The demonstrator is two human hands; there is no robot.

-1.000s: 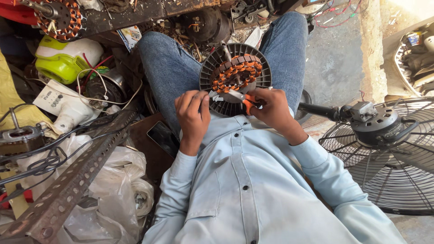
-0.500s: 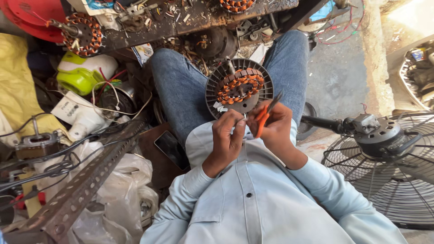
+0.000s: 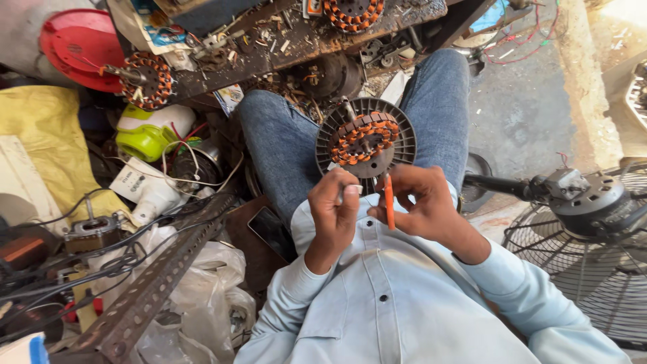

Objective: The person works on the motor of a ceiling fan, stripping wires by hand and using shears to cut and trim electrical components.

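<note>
Both hands [image 3: 377,205] have drawn back from the fan stator [image 3: 366,140].

You have a round fan motor [image 3: 366,140] resting on your lap between your knees, its dark ribbed rim facing up and a ring of orange copper coils showing inside. A thin orange tool [image 3: 389,201], perhaps a small screwdriver, stands nearly upright just below its rim.

Fan stator [image 3: 366,139] with copper windings rests on the lap. Left hand [image 3: 335,205] pinches its lower rim; right hand [image 3: 419,202] holds orange-handled tool [image 3: 389,201] upright beside it.
</note>
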